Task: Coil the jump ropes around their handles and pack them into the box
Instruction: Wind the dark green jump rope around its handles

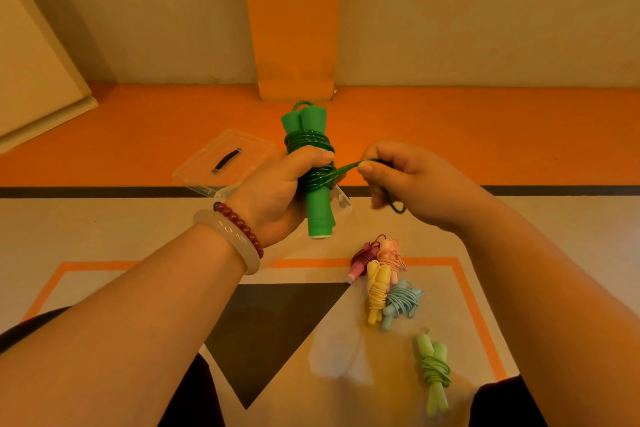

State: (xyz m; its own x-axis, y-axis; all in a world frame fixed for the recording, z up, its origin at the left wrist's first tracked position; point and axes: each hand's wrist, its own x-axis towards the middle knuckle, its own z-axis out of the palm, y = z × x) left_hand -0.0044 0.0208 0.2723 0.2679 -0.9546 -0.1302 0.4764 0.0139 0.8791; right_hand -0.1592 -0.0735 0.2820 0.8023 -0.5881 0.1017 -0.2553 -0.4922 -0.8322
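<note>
My left hand grips the two dark green jump rope handles held upright together, with the green cord coiled around their middle. My right hand pinches the loose end of that cord, pulled taut to the right of the handles. On the floor below lie coiled ropes: a magenta one, a pink one, a yellow one, a light blue one and a light green one. A clear plastic box is mostly hidden behind my left hand.
A clear lid with a black handle lies on the orange floor behind my left hand. An orange pillar and a beige wall stand further back. My knees show at the bottom corners.
</note>
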